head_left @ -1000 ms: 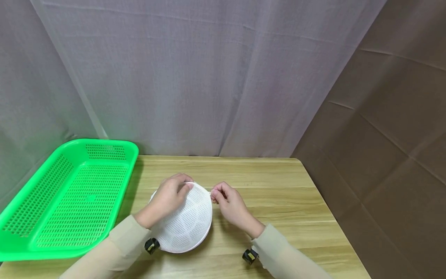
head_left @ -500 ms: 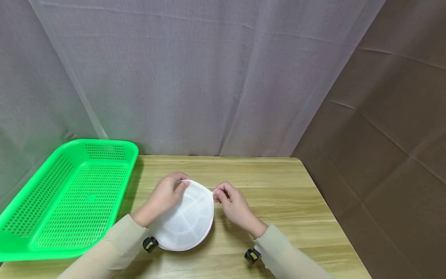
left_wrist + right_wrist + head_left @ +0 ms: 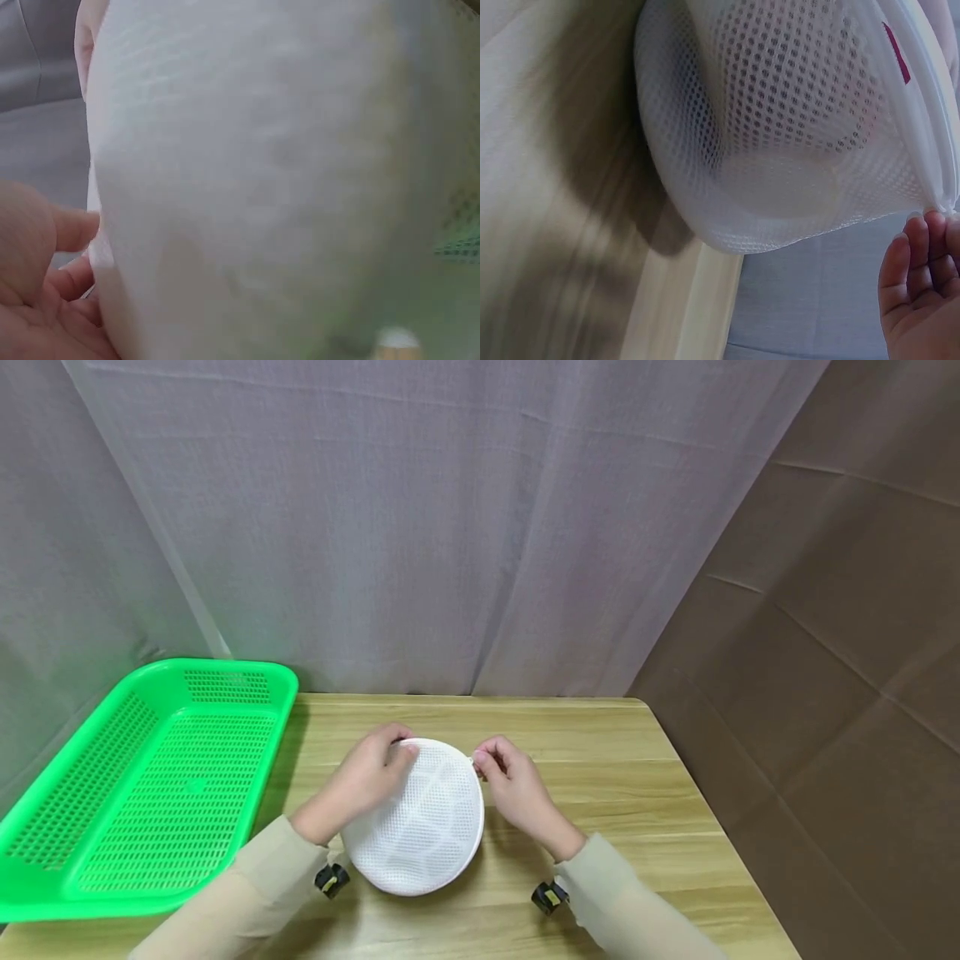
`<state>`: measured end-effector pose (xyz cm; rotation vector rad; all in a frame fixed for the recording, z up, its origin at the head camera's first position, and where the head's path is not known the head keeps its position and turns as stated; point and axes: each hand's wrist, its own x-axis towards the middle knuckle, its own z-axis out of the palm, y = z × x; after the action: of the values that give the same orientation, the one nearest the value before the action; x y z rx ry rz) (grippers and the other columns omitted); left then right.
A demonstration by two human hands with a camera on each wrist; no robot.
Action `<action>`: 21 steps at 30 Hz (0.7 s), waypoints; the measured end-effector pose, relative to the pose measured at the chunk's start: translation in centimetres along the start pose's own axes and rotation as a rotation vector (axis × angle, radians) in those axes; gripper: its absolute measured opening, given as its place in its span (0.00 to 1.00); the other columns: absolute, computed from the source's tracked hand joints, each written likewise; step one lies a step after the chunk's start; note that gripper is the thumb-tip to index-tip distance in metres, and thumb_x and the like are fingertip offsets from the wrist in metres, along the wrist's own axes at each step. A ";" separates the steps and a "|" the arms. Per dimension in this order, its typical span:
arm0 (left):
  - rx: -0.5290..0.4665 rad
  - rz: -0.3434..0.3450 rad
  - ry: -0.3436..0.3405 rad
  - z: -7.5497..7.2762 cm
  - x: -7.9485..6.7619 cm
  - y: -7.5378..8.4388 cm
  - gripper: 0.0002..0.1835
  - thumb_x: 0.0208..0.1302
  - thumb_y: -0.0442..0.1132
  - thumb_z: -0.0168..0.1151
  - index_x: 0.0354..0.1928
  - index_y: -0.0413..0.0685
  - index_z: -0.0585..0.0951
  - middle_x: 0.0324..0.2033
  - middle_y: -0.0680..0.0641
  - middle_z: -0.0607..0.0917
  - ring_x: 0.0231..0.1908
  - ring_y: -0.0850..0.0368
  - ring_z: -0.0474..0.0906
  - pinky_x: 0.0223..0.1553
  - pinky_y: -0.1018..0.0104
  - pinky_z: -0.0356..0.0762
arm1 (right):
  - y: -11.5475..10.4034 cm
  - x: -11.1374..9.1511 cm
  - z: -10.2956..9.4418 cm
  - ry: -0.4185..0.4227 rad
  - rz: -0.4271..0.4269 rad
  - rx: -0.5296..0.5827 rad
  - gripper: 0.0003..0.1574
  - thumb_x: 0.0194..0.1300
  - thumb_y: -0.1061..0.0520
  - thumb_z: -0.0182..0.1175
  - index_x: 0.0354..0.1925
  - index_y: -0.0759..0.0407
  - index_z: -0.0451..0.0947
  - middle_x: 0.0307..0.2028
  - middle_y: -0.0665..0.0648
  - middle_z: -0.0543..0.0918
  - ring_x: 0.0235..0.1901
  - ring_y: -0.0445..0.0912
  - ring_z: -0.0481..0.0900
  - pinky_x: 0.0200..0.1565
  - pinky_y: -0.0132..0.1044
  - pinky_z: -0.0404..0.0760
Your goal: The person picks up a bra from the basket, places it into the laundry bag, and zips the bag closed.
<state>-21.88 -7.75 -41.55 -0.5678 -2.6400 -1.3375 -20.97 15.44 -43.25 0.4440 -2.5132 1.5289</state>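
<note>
A round white mesh laundry bag point(image 3: 427, 827) is held up over the wooden table, its flat face toward the head view. My left hand point(image 3: 371, 777) grips the upper left of its rim, thumb on the front mesh and fingers behind. At the upper right rim, my right hand point(image 3: 517, 789) pinches a small white tab between thumb and fingertips. In the right wrist view, a zipper band point(image 3: 928, 97) runs along the bag's edge down to those fingertips point(image 3: 934, 219). A red label point(image 3: 897, 52) sits beside the band. In the left wrist view the bag's mesh fills most of the picture.
A large green plastic basket point(image 3: 281, 735) with perforated walls stands on the left of the wooden table point(image 3: 600, 760). Grey curtain point(image 3: 375, 527) hangs behind the table, and brown cloth point(image 3: 825, 652) lines the right side. A black wrist camera point(image 3: 550, 897) hangs below the right sleeve.
Both hands and the mesh bag have moved a little to the right and slightly away from me. The bag's face now shows rounder. The left hand still grips the rim, the right the tab.
</note>
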 end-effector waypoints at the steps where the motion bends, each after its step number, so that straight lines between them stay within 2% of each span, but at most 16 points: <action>1: 0.005 0.007 -0.009 0.1 0.0 0.3 0.13 0.69 0.40 0.57 0.50 0.39 0.79 0.47 0.41 0.81 0.52 0.45 0.76 0.56 0.49 0.70 | 0.0 0.1 0.0 0.001 -0.004 -0.006 0.05 0.70 0.62 0.55 0.35 0.61 0.76 0.30 0.56 0.81 0.34 0.52 0.80 0.36 0.35 0.79; 4: 0.038 0.036 -0.021 0.6 0.1 1.1 0.16 0.68 0.42 0.59 0.53 0.40 0.79 0.51 0.41 0.81 0.56 0.44 0.73 0.60 0.48 0.66 | -0.2 0.2 0.0 -0.005 -0.028 -0.020 0.05 0.71 0.59 0.56 0.35 0.57 0.76 0.30 0.50 0.80 0.33 0.47 0.79 0.35 0.34 0.79; 7: 0.101 0.075 -0.030 1.5 0.0 1.6 0.15 0.67 0.43 0.60 0.52 0.43 0.81 0.51 0.44 0.81 0.56 0.45 0.73 0.59 0.48 0.63 | -0.4 0.1 0.2 -0.031 -0.066 -0.016 0.06 0.71 0.57 0.55 0.36 0.56 0.76 0.30 0.51 0.80 0.33 0.49 0.78 0.34 0.34 0.78; 10: 0.150 0.124 -0.043 2.4 -0.2 1.9 0.13 0.67 0.43 0.60 0.49 0.46 0.82 0.48 0.47 0.83 0.53 0.46 0.75 0.55 0.48 0.64 | -0.5 0.0 0.3 -0.053 -0.082 -0.022 0.06 0.72 0.56 0.55 0.36 0.56 0.76 0.30 0.55 0.80 0.32 0.52 0.78 0.33 0.34 0.77; 13: 0.163 0.163 -0.036 2.9 -0.4 1.9 0.10 0.66 0.42 0.62 0.44 0.46 0.82 0.44 0.48 0.84 0.50 0.48 0.76 0.50 0.50 0.65 | -0.6 -0.1 0.5 -0.051 -0.091 -0.033 0.05 0.71 0.57 0.56 0.36 0.55 0.76 0.30 0.56 0.80 0.31 0.47 0.76 0.31 0.33 0.75; 17: 0.160 0.177 -0.011 3.3 -0.4 1.5 0.08 0.64 0.41 0.65 0.40 0.46 0.82 0.40 0.49 0.84 0.47 0.49 0.78 0.49 0.52 0.66 | -1.0 -0.4 0.7 -0.041 -0.077 -0.052 0.04 0.70 0.60 0.57 0.35 0.56 0.76 0.29 0.52 0.79 0.30 0.42 0.75 0.32 0.33 0.75; 21: 0.162 0.178 -0.008 3.3 -0.4 1.1 0.07 0.63 0.41 0.66 0.39 0.46 0.82 0.39 0.49 0.84 0.46 0.49 0.78 0.50 0.52 0.66 | -1.0 -0.6 0.6 -0.061 -0.056 -0.064 0.03 0.70 0.60 0.56 0.36 0.54 0.76 0.30 0.48 0.79 0.31 0.42 0.76 0.33 0.35 0.77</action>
<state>-20.88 -4.58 -42.81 -0.7647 -2.6009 -1.0635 -20.09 14.59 -42.87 0.5554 -2.5641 1.4309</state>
